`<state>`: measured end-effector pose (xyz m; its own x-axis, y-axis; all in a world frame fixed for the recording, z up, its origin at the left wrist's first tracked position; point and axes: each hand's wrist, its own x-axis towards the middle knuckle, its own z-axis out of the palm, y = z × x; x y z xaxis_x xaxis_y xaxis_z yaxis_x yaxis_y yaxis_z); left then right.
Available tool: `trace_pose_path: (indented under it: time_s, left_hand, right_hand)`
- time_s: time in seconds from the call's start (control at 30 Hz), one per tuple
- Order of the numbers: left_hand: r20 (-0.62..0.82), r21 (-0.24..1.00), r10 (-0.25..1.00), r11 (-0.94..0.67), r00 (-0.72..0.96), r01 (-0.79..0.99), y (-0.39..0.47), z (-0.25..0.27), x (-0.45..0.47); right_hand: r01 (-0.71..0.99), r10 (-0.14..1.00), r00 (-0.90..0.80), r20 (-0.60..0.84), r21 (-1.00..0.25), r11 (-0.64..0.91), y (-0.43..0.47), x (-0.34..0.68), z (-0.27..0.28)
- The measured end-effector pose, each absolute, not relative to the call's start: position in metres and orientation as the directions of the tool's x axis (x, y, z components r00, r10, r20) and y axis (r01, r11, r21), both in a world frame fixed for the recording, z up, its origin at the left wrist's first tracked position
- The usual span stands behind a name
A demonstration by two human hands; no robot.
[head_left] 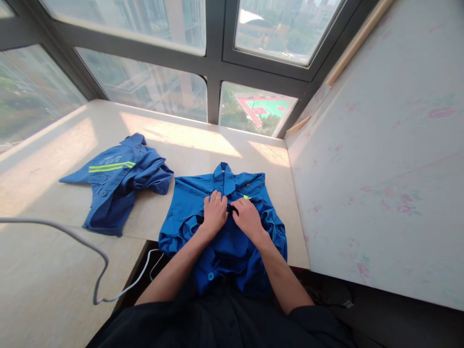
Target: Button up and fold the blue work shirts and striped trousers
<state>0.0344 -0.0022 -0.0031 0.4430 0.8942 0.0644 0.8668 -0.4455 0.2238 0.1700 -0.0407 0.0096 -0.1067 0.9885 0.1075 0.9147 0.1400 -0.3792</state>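
This looks like a home: there is flowered wallpaper, and the windows overlook a sports court.

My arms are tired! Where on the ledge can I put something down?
There's room on the pale ledge: the sunny strip between the striped shirt and the window, and the near left, this side of the grey cable. It's crowded at the bright blue shirt, under the left hand and right hand. Between the shirts the gap is narrow.
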Motion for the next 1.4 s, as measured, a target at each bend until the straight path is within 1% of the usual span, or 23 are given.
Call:
trace_pose_path:
  time_s: [0.07, 0.13, 0.23, 0.3, 0.43, 0.57, 0.67, 0.73, 0.8, 0.87, 1.0, 1.13, 1.27, 1.4]
  left_hand:
    - [0.071, 0.224, 0.898, -0.439, 0.434, 0.87, 0.0, -0.008, 0.033]
    - [0.077, 0.255, 0.901, -0.432, 0.427, 0.865, 0.004, -0.01, 0.029]
    - [0.103, 0.342, 0.897, -0.437, 0.429, 0.832, 0.009, -0.011, 0.023]
    - [0.129, 0.426, 0.886, -0.454, 0.444, 0.783, 0.011, -0.013, 0.019]
    - [0.223, 0.608, 0.857, -0.495, 0.465, 0.621, 0.008, -0.02, 0.012]
    - [0.315, 0.761, 0.85, -0.492, 0.423, 0.424, 0.002, -0.027, 0.006]
    - [0.344, 0.842, 0.861, -0.459, 0.375, 0.284, -0.003, -0.027, 0.002]
    - [0.331, 0.881, 0.879, -0.418, 0.344, 0.22, -0.006, -0.025, 0.0]
    - [0.302, 0.914, 0.899, -0.368, 0.318, 0.171, -0.009, -0.022, -0.002]
    - [0.27, 0.937, 0.912, -0.322, 0.307, 0.133, -0.012, -0.019, -0.003]
    - [0.222, 0.961, 0.924, -0.262, 0.31, 0.093, -0.018, -0.011, -0.003]
    - [0.172, 0.972, 0.949, -0.207, 0.265, 0.112, -0.021, -0.005, 0.003]
    - [0.138, 0.977, 0.982, -0.156, 0.125, 0.147, -0.024, -0.004, 0.015]
    - [0.14, 0.977, 0.989, -0.147, 0.056, 0.152, -0.026, -0.005, 0.024]
  right_hand:
    - [0.93, 0.992, -0.117, 0.056, -0.343, 0.13, -0.034, 0.171, 0.002]
    - [0.931, 0.992, -0.114, 0.051, -0.344, 0.125, -0.03, 0.175, -0.004]
    - [0.902, 0.987, -0.127, 0.095, -0.402, 0.155, -0.027, 0.18, -0.009]
    - [0.878, 0.982, -0.129, 0.14, -0.444, 0.179, -0.026, 0.183, -0.01]
    - [0.835, 0.969, -0.118, 0.217, -0.506, 0.215, -0.026, 0.186, -0.009]
    - [0.782, 0.955, -0.085, 0.284, -0.575, 0.24, -0.026, 0.187, -0.005]
    - [0.685, 0.944, -0.085, 0.317, -0.67, 0.286, -0.029, 0.186, -0.001]
    - [0.598, 0.942, -0.072, 0.329, -0.741, 0.305, -0.032, 0.186, 0.003]
    - [0.52, 0.943, -0.04, 0.331, -0.799, 0.302, -0.035, 0.186, 0.007]
    - [0.478, 0.945, -0.002, 0.327, -0.83, 0.288, -0.037, 0.186, 0.01]
    - [0.478, 0.948, 0.025, 0.317, -0.837, 0.267, -0.039, 0.186, 0.013]
    - [0.524, 0.943, 0.001, 0.334, -0.803, 0.284, -0.041, 0.185, 0.014]
    - [0.594, 0.921, -0.01, 0.388, -0.739, 0.318, -0.043, 0.18, 0.013]
    - [0.669, 0.898, 0.046, 0.438, -0.681, 0.298, -0.046, 0.171, 0.012]
